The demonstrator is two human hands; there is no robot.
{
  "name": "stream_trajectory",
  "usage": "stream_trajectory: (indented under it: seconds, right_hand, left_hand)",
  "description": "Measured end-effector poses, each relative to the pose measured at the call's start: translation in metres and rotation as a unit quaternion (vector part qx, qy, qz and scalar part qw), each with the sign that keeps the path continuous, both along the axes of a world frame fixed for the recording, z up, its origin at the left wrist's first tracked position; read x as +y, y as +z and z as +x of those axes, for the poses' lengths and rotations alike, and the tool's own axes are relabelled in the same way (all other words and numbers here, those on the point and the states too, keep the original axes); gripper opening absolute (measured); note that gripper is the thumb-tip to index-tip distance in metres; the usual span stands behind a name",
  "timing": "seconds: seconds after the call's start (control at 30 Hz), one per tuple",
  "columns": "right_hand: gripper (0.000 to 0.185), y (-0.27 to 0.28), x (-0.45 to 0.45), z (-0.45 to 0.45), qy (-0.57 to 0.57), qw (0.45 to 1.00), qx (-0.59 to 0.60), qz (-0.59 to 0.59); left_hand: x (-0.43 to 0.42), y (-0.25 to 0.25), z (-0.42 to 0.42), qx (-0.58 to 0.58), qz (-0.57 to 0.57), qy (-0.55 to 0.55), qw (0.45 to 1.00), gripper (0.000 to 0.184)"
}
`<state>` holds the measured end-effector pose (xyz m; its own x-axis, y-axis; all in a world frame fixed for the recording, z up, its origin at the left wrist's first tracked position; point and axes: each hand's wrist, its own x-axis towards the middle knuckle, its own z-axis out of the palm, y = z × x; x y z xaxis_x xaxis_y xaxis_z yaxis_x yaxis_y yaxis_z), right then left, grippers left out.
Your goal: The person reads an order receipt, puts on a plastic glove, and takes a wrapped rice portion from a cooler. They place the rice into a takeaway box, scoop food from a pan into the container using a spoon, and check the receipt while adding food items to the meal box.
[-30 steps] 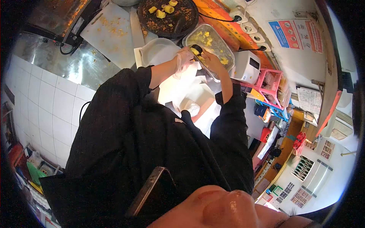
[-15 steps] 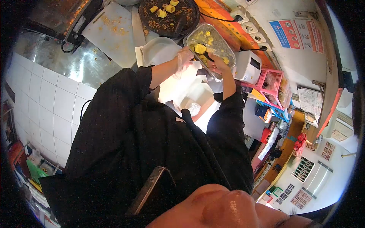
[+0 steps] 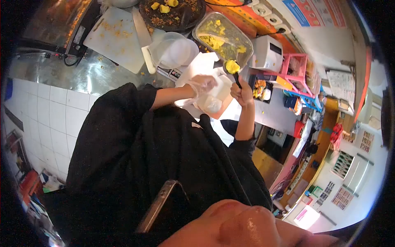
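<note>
My right hand is closed around the black handle of a spoon, which bears a yellow lump just below the clear tray of yellow pieces. My left hand, in a loose clear plastic glove, is over an open white box. The glove and bright glare blur its fingers, so their grip is unclear. Inside the box, near that hand, lies a whitish wrapped item.
A translucent tub stands left of the box. Farther back are a crumb-strewn cutting board, a wide knife and a dark round plate. Right of the tray are a white appliance and a pink rack.
My right hand has lifted the spoon with its yellow lump out of the tray and toward the box. My left hand has moved from the tray's edge down over the box. The view has shifted.
</note>
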<state>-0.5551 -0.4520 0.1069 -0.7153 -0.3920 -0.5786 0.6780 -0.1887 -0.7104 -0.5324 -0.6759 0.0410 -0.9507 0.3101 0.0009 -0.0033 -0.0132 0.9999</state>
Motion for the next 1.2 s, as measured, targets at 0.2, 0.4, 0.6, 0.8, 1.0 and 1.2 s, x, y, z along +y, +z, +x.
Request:
stream_trajectory:
  seconds: [0.2,0.4,0.6,0.8,1.0,1.2]
  right_hand:
    - [0.055,0.000,0.017,0.105,-0.134,0.989,-0.036,0.058]
    - [0.044,-0.046,0.007,0.170,-0.253,0.967,-0.007,0.040]
    - [0.032,-0.060,0.001,0.178,-0.273,0.961,0.050,0.010]
    - [0.029,-0.055,0.003,0.170,-0.233,0.971,0.049,0.035]
    - [0.029,-0.054,0.010,0.167,-0.200,0.978,0.055,0.036]
    - [0.034,-0.054,0.014,0.166,-0.178,0.982,0.051,0.038]
  left_hand:
    - [0.005,-0.010,0.049,0.235,-0.281,-0.192,0.911,0.014]
    - [0.020,0.009,0.051,0.141,-0.355,-0.390,0.837,0.013]
    - [0.029,0.019,0.054,0.154,-0.401,-0.441,0.788,0.014]
    - [0.033,0.006,0.064,0.111,-0.430,-0.355,0.823,0.015]
    - [0.042,0.000,0.057,0.124,-0.443,-0.359,0.812,0.020]
    - [0.054,-0.004,0.061,0.104,-0.436,-0.364,0.816,0.023]
